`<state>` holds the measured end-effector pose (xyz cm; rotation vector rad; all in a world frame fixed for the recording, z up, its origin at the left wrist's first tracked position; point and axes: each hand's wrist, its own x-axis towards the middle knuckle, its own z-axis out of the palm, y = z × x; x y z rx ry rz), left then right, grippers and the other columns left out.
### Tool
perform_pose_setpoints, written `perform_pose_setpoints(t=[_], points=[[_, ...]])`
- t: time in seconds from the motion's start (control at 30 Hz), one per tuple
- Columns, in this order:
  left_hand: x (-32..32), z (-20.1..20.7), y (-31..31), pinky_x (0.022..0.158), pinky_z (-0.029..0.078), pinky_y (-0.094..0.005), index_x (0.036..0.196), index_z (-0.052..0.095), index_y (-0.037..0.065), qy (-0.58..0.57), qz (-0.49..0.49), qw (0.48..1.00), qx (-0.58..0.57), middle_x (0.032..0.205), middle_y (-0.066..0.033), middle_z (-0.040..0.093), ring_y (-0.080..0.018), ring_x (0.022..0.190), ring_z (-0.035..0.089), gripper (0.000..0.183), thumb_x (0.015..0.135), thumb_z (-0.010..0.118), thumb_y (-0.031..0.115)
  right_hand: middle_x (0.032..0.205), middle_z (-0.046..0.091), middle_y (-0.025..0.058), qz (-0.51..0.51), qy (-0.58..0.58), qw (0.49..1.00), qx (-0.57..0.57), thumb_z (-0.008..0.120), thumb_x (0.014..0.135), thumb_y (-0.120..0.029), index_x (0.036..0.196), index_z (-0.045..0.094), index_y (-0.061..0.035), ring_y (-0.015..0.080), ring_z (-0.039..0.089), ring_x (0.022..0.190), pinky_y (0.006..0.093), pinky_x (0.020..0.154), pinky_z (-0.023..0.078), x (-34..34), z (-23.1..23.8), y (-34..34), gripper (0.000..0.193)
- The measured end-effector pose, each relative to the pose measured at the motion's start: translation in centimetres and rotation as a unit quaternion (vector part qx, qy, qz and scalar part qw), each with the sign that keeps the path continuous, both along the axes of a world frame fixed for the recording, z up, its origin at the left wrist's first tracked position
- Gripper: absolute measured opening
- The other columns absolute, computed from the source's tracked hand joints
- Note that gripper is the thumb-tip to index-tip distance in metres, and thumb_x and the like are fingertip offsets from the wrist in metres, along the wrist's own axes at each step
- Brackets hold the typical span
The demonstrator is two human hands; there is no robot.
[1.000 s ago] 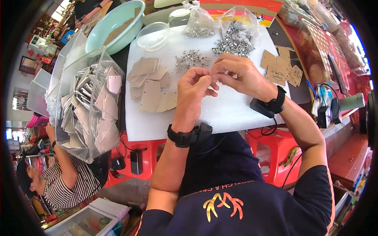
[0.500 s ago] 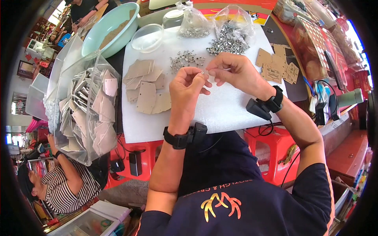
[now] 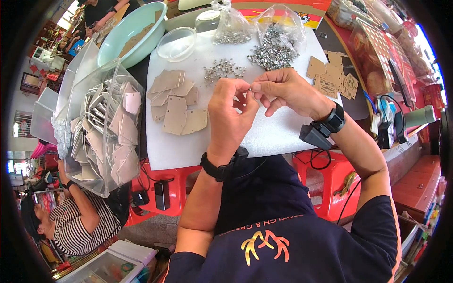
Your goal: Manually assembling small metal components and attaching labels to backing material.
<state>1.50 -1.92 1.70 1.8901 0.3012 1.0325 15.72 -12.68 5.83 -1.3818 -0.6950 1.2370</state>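
My left hand [image 3: 231,113] and my right hand [image 3: 295,94] meet fingertip to fingertip over the white foam sheet [image 3: 278,134]. Both are closed in a pinch at a tiny metal piece [image 3: 250,88], mostly covered by the fingers. Just beyond them lies a loose scatter of small silvery metal pieces [image 3: 222,70]. A bigger heap of such pieces [image 3: 271,55] spills from an open clear bag [image 3: 289,23]. Left of my left hand, flat grey-beige cards with small holes [image 3: 175,116] lie in overlapping stacks.
A clear bin [image 3: 106,186] full of similar cards and a pale green basin [image 3: 158,28] stand at left. Behind the foam are a round clear tub [image 3: 177,45] and a tied bag [image 3: 232,26]. Brown cards [image 3: 326,78] lie at right. A person in stripes [image 3: 78,221] sits at lower left.
My left hand has turned and moved slightly right, its fingertips now against the right hand's. My right hand has lowered a little. The cards nearest my left hand have shifted slightly.
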Motion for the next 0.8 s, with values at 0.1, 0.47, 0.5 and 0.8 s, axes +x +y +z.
perform_pose_setpoints(t=[0.1,0.47,0.5,0.8], points=[[0.0,0.2,-0.2,0.056,0.05,-0.0232,0.096,0.06,0.004,0.004,0.008,0.999,0.04,0.084,-0.0054,0.063,-0.0096,0.07,0.063,0.018,0.082,0.066,-0.006,0.083,0.065,0.0007,0.015,0.034,0.999,-0.016,0.069,0.094,-0.023,0.096,0.07,-0.0017,0.008,0.062,0.071,0.0289,0.066,0.061,0.5,-0.2,-0.2,0.022],[0.0,-0.5,-0.4,0.057,0.051,-0.0248,0.094,0.059,0.003,0.021,0.004,1.0,-0.01,0.078,-0.0052,0.065,-0.0103,0.065,0.063,0.017,0.081,0.067,-0.005,0.087,0.067,-0.0008,0.03,0.143,0.989,-0.011,0.07,0.094,-0.024,0.099,0.07,-0.0012,0.0055,0.062,0.071,0.0297,0.067,0.061,0.5,-1.4,-0.2,0.024],[-0.1,-0.5,-0.5,0.057,0.051,-0.0248,0.094,0.059,0.003,0.028,-0.002,1.0,-0.012,0.079,-0.0052,0.066,-0.0101,0.065,0.063,0.016,0.082,0.067,-0.005,0.087,0.067,-0.0013,0.031,0.132,0.991,-0.019,0.07,0.093,-0.025,0.099,0.07,-0.0015,0.005,0.062,0.071,0.0291,0.066,0.06,0.5,-1.3,-0.3,0.024],[-0.3,0.1,-0.8,0.057,0.051,-0.0247,0.092,0.06,0.002,0.047,-0.013,0.999,-0.011,0.078,-0.006,0.066,-0.0102,0.064,0.063,0.013,0.082,0.067,-0.004,0.085,0.067,-0.0025,0.046,0.114,0.992,-0.019,0.071,0.093,-0.025,0.099,0.07,-0.0019,0.0044,0.061,0.072,0.0287,0.066,0.06,1.0,-1.7,-0.8,0.024]])
